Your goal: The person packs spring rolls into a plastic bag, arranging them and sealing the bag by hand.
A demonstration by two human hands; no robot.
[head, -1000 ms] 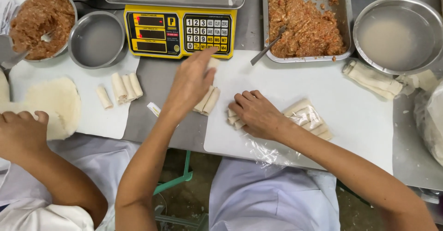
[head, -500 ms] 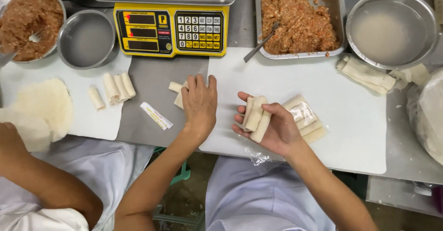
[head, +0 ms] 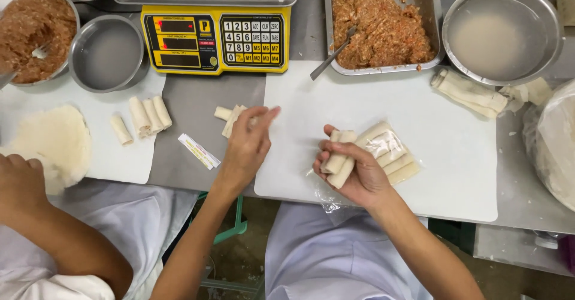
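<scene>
While the right hand (head: 356, 171) is cupped palm-up over the near edge of the white cutting board (head: 455, 156), its fingers are curled round a small bundle of pale rolled spring rolls (head: 336, 156), three or so, lying side by side across the palm. Just beside that hand, on the board, a clear plastic bag (head: 389, 153) holds more rolls packed in a row. Left hand (head: 247, 147) rests on the grey metal table (head: 185, 105), fingers loosely bent and partly open, fingertips touching a few loose rolls (head: 229, 117) lying at the board's left edge; whether it grips one I cannot tell. Small printed paper strip (head: 199, 151) lies just left of that hand. Behind: yellow weighing scale (head: 209, 39) with steel pan, tray of minced filling (head: 380, 27) with a fork (head: 332, 55) in it, steel bowl of cloudy liquid (head: 500, 33). At far left a co-worker's hand (head: 21, 180) touches a round wrapper sheet (head: 51, 144), with finished rolls (head: 144, 117) near it on a second white board.
</scene>
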